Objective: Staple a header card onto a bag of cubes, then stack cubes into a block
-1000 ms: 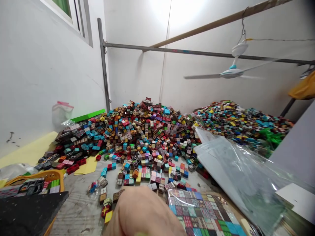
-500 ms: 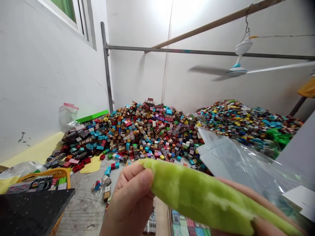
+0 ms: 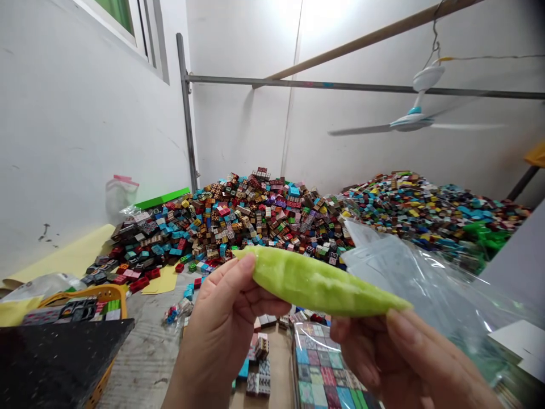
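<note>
Pinching a green piece (image 3: 319, 284) with left hand (image 3: 225, 312) at 10 o'clock, right hand (image 3: 400, 352) at 4, near brick pile (image 3: 255, 218) at 12.

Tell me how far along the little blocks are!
Some look done: patterned square blocks lie in neat rows under shiny clear plastic. The left hand and right hand hold a long, tapered, pale-green thing, no block. Lots seems left: that big heap of loose multicoloured blocks.

Single head-worn view, facing forward and down.
</note>
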Tool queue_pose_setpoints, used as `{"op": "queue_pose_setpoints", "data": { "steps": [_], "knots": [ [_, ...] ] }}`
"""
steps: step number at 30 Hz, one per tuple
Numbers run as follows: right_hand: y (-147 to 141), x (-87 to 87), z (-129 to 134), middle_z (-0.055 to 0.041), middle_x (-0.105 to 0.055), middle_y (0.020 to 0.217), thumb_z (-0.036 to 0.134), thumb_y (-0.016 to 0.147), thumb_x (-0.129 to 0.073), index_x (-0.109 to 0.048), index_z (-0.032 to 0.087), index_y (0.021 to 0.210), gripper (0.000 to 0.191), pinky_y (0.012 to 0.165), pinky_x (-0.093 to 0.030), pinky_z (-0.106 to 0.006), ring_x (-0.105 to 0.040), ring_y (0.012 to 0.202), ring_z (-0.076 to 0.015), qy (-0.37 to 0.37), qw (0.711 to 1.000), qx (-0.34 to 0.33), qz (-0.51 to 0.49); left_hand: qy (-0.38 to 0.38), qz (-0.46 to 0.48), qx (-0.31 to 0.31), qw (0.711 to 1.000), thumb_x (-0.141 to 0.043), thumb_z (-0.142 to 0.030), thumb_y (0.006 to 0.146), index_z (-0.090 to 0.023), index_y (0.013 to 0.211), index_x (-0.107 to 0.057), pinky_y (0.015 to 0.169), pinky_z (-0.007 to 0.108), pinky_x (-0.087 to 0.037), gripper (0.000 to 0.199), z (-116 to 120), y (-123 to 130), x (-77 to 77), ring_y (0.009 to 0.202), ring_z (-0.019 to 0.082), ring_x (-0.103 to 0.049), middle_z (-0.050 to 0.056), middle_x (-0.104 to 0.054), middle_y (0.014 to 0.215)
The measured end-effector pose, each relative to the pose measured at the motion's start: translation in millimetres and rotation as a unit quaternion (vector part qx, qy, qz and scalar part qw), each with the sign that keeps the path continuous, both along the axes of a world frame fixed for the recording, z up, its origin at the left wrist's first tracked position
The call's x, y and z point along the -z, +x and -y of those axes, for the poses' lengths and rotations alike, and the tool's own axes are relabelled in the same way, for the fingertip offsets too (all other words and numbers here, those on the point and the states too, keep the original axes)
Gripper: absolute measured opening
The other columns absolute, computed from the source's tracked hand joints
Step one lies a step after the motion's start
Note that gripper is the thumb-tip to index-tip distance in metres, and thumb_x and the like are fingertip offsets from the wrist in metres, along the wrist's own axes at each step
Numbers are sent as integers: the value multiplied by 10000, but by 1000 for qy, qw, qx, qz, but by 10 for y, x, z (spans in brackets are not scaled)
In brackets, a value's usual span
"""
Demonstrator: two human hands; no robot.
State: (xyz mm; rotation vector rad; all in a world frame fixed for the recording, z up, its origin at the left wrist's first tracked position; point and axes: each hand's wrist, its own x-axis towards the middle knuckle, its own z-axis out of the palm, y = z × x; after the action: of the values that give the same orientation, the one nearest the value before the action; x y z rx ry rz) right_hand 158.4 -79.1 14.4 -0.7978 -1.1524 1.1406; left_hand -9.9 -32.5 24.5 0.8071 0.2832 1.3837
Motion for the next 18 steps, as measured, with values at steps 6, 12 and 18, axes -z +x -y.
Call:
{"op": "queue_pose_setpoints", "data": {
  "steps": [6,12,18],
  "knots": [
    [3,-8,-11,-52,-623,705,436,818,-510,-674,238,884,265,465,-438,-225,-489,540,-136,-4,999,31,21,-12,-24,-34,999,-551,-233,841,-122,839,-670,588,234,-558,163,-18,-40,-8,622,139,-662,49,-706,766],
    [61,54,-8,-55,-644,784,447,839,-476,-656,252,945,285,554,-451,-266,-544,659,-177,-12,998,47,49,4,-10,-36,999,-570,-196,826,-145,787,-677,552,177,-546,125,-22,-46,-3,597,122,-665,14,-703,713],
    [41,-38,7,-40,-626,714,446,841,-471,-666,251,934,291,508,-427,-246,-497,579,-147,-37,997,43,60,3,-17,-12,1000,-608,-221,797,-125,823,-680,550,204,-561,123,-11,-57,-20,630,153,-675,45,-709,739]
  ]
}}
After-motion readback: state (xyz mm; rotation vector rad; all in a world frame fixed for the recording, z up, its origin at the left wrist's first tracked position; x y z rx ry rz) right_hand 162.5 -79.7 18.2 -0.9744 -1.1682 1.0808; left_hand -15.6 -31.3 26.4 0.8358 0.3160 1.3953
